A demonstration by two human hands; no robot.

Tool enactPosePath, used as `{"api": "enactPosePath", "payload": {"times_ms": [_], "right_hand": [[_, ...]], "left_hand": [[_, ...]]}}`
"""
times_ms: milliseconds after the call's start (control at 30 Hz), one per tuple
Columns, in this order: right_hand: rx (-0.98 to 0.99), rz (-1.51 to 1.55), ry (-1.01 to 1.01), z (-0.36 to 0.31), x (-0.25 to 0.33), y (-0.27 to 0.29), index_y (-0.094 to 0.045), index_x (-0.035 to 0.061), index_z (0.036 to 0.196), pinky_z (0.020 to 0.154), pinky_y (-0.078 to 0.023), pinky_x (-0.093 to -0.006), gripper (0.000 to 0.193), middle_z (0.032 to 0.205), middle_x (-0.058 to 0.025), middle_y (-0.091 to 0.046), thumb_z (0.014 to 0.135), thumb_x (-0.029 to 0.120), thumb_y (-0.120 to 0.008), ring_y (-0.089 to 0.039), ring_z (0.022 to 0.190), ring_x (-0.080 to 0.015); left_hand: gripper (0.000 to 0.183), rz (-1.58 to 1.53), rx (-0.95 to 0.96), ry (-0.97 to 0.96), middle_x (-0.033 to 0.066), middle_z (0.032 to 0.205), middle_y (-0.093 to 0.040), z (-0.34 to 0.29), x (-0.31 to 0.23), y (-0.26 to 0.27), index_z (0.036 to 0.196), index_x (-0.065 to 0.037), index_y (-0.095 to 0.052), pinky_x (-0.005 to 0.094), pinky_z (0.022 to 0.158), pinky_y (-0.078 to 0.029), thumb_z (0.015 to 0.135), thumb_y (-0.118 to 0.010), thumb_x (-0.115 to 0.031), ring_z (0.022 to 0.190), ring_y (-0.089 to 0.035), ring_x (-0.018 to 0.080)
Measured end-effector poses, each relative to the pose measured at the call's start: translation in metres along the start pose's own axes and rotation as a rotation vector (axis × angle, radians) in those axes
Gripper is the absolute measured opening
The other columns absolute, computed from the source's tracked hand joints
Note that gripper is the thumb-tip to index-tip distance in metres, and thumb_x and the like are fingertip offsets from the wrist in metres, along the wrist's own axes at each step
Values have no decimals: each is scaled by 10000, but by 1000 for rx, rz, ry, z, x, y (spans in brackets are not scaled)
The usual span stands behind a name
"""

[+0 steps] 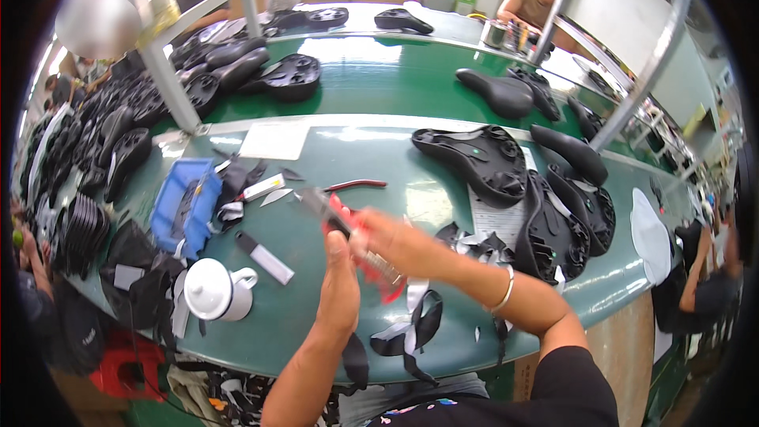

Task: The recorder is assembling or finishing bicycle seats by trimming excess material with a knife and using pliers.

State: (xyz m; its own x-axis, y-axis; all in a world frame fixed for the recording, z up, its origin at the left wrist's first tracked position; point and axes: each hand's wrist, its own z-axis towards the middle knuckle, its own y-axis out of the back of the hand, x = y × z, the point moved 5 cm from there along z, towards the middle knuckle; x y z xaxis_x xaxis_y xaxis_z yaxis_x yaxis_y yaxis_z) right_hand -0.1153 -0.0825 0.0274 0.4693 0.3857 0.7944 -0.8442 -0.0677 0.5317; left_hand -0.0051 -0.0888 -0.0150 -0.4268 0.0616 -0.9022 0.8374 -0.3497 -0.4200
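In front of me, a red and silver tool point(385, 269) is smeared by motion, so its exact kind does not show. My right hand point(399, 243) comes across from the right and closes on it. Upright beside it is my left hand point(340, 292), its thumb against the tool and its fingers mostly hidden behind. A blurred grey end of the tool sticks out past the hands at upper left. Red-handled pliers point(356, 185) lie just beyond. Black and white trimmed strips point(411, 332) are scattered on the green table point(292, 348) below my hands.
Left of my hands stand a lidded white enamel mug point(213, 290), a black-and-white flat tool point(266, 258) and a blue bin point(183, 202). Black bicycle saddles point(482, 162) lie at right over a printed sheet; more are heaped far left. Metal posts point(168, 87) rise at the table's back.
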Motion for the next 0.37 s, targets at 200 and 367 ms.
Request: {"api": "enactPosePath", "payload": {"times_ms": [200,367], "right_hand": [[-842,23,-331,-4,-123,240,-587,75,981,543,-416,-224,279,757,-3,-586,871,299,-713,-521,613,-73],[-1254,96,-688,-61,-284,372,-630,88,941,720,-498,-276,200,805,-59,-649,788,150,-744,-583,689,-138]], "left_hand": [[490,789,173,-199,181,1405,-397,39,50,-30,1305,-11,-493,433,1063,-328,966,-542,-361,1302,-403,310],[571,1087,588,-306,177,1430,-428,37,92,-18,1288,-75,-554,440,1064,-318,816,-721,-348,1356,-377,329]]}}
